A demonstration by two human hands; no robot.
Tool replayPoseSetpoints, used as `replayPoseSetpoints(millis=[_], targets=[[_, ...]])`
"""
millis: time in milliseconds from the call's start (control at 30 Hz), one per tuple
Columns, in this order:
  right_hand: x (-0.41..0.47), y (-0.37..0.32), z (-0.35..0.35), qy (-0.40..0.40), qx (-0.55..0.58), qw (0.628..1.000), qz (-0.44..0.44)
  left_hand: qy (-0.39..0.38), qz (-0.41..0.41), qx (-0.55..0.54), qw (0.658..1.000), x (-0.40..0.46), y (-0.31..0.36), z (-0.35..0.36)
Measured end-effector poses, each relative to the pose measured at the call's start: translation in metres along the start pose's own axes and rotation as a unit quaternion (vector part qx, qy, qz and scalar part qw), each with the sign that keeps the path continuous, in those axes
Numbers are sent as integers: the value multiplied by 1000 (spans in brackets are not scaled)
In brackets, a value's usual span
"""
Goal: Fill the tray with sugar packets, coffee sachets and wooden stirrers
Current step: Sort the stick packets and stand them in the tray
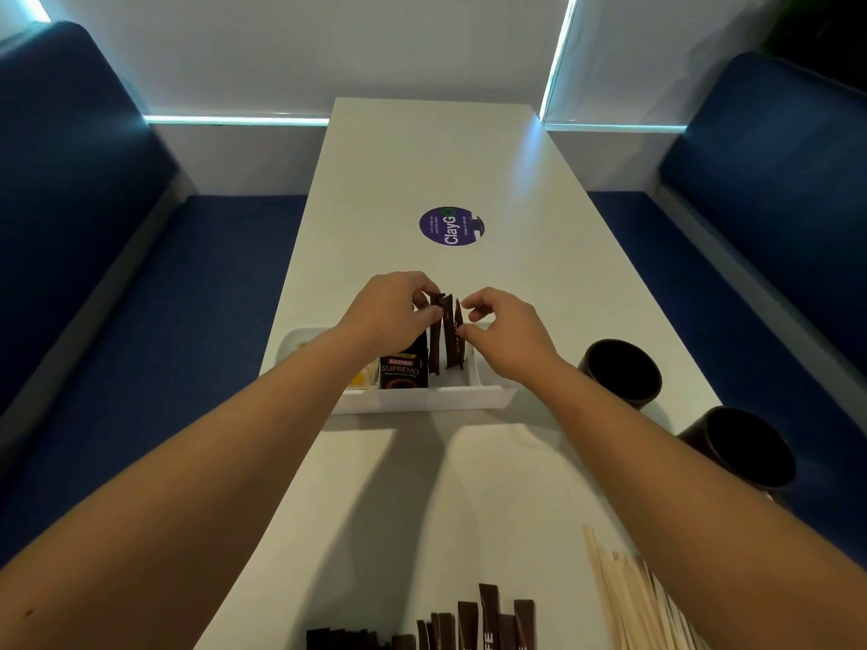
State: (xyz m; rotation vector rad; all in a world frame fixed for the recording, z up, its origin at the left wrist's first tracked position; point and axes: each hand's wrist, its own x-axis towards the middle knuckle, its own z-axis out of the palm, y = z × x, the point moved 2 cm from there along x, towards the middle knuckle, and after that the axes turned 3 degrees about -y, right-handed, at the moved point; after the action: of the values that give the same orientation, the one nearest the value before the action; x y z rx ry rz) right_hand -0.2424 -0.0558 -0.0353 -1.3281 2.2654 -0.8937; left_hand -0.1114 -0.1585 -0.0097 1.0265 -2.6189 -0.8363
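The slim dark coffee sachets [444,331] stood nearly upright in the middle compartment of the white tray [422,400], long axis running bottom-to-top and leaning a little away from you, their lower ends down inside the tray and their upper ends up between your two hands. Your left hand [393,312] had thumb and forefinger curled onto the top of the left-hand sachet, pinching it; your right hand [504,333] sat just to the right of the sachets, fingers bent and close-set beside the rightmost one, though whether they actually gripped it could not be told. So the sachets lay directly between your fingertips, the left hand being the one plainly in control. Any next move, by my reading, would have turned on that upright axis: pressing straight down along it to seat them, rather than sideways, which could tip them over. Beside them in the same tray stood a wider Kopiko sachet [403,370], and something yellow [359,380] showed in the left compartment, largely hidden by your forearm. Nearer you on the white table [413,499] lay more dark sachets [469,623] and a fan of wooden stirrers [628,602], none in the tray yet. Two dark cups [621,370] stood at the right edge.
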Motion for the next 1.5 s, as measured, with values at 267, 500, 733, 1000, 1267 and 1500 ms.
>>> replayPoseSetpoints(millis=[267,500,733,1000,1267,1500], targets=[[-28,-24,-22,36,29,999,-18,84,8,-12,996,-19,10,-19],[-117,-33,-27,8,82,996,18,104,26,-89,990,-102,38,-14],[-230,9,-3,-52,18,988,146,-25,-35,-97,994,-198,29,52],[-298,30,15,-69,-6,971,231,-110,-67,-84,988,-257,42,100],[-310,27,18,-59,-21,970,235,-101,-100,16,990,-266,57,118],[-308,27,21,-50,-2,970,238,-120,-152,9,981,-254,59,122]])
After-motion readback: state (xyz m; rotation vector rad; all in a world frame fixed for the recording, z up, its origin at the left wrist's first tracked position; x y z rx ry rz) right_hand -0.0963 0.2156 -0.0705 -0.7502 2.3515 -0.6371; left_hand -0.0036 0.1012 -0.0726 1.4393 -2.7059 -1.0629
